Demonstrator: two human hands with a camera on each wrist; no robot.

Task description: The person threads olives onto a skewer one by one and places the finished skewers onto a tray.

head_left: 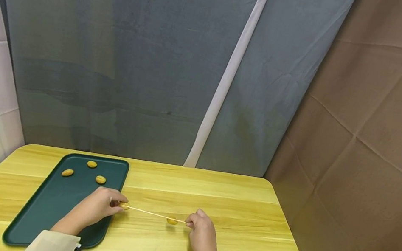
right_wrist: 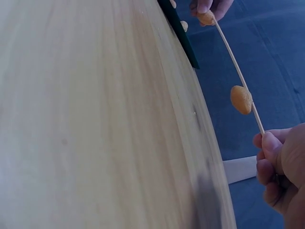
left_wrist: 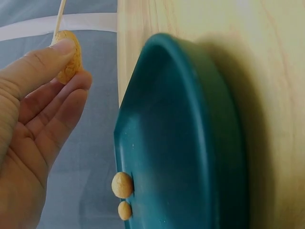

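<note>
A thin pale stick (head_left: pixel 150 212) stretches between the two hands above the wooden table. The left hand (head_left: pixel 97 207) pinches a yellow-brown oval piece (left_wrist: pixel 69 57) between thumb and fingers, at the stick's left end. Its other fingers are loosely bent below, in the left wrist view. My right hand (head_left: pixel 205 235) grips the stick's right end between thumb and curled fingers. A second oval piece (right_wrist: pixel 241 99) is on the stick, nearer the right hand and not touching it. Whether the stick has entered the left piece cannot be told.
A dark green tray (head_left: pixel 31 209) lies on the left of the table (head_left: pixel 249 218), partly under the left forearm. Three similar pieces, one at its back (head_left: pixel 92 164), one at left (head_left: pixel 67 172) and one at right (head_left: pixel 100 179), rest in it. Cloth hangs behind and at both sides.
</note>
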